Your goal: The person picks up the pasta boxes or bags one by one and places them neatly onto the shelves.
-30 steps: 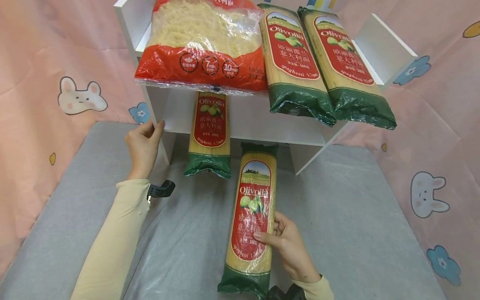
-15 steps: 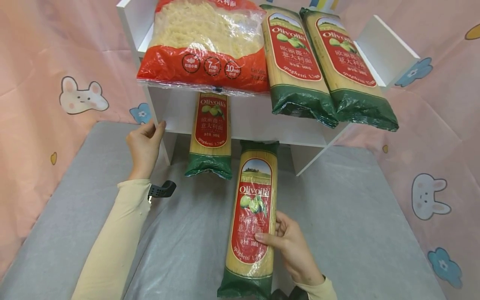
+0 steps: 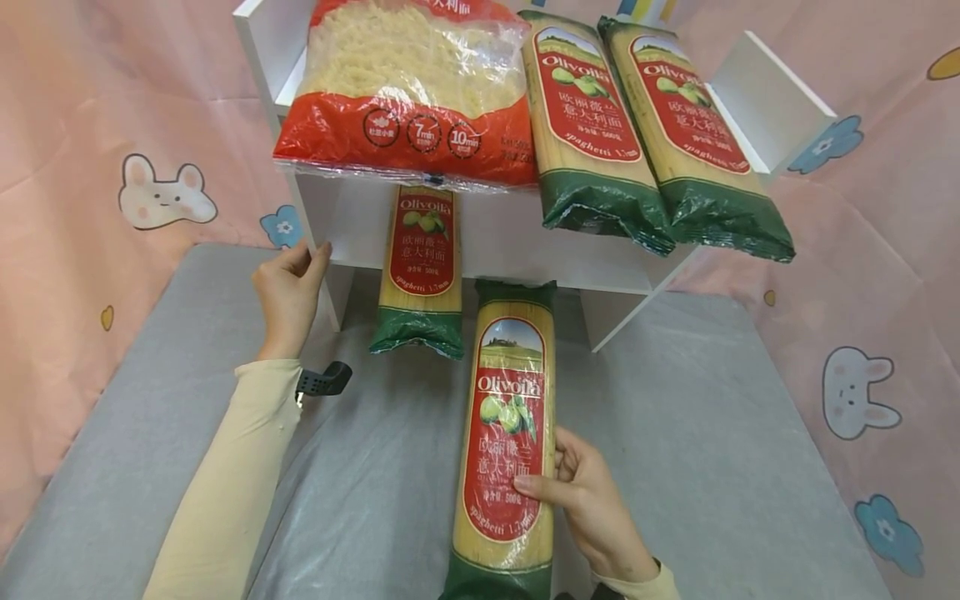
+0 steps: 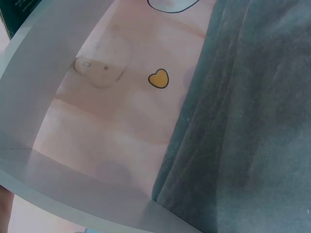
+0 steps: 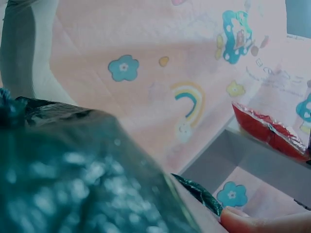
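Observation:
My right hand (image 3: 596, 500) grips a spaghetti pack (image 3: 506, 433) by its right side, thumb across the red label. The pack points toward the white shelf (image 3: 555, 262), its far green end close to the middle board's front edge. In the right wrist view, the pack's green wrapper (image 5: 87, 174) fills the lower left and my thumb (image 5: 262, 222) shows at the bottom. With my left hand (image 3: 288, 296), I pinch the front edge of the shelf's left side panel. A second spaghetti pack (image 3: 420, 267) lies on the middle board, its near end jutting out.
On the top board lie a red pasta bag (image 3: 412, 100) and two more spaghetti packs (image 3: 588, 117) (image 3: 697, 125), overhanging the front. The shelf stands on a grey cloth (image 3: 712, 433). A pink patterned curtain (image 3: 847, 275) hangs around it.
My right hand has shifted slightly right and down, and the spaghetti pack looks a little larger, its near end lower in view. My left hand stays on the shelf panel.

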Available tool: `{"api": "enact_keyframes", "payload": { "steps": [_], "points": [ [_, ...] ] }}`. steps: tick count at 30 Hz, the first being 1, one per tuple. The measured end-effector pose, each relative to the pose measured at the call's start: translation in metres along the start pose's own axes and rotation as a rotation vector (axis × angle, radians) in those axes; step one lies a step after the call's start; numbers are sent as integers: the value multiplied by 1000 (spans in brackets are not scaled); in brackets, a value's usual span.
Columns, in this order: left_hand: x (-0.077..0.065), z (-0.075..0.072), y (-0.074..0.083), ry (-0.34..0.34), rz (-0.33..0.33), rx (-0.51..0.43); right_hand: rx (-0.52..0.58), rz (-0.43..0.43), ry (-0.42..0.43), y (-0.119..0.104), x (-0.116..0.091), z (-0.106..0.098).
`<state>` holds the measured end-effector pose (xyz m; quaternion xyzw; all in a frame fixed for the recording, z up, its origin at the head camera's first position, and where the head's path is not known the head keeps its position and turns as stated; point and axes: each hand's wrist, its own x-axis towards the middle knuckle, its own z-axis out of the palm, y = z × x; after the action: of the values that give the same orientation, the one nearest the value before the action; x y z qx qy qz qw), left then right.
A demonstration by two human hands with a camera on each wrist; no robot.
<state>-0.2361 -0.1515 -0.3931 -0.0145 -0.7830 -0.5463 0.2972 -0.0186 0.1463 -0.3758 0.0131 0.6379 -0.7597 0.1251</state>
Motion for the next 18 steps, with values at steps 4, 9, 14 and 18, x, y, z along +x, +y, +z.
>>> {"api": "enact_keyframes", "payload": {
  "steps": [4,9,14,18],
  "points": [
    [4,-4,1,8,2,-3,3,-44,-26,-4,2,0],
    [6,-7,2,18,-1,21,-7,-106,-54,-11,10,-3],
    [2,-4,3,-14,-16,39,-28,-114,-31,-18,16,-7],
    [-2,-2,3,-27,-24,36,-25,-114,-28,-22,24,-11]
  ]
}}
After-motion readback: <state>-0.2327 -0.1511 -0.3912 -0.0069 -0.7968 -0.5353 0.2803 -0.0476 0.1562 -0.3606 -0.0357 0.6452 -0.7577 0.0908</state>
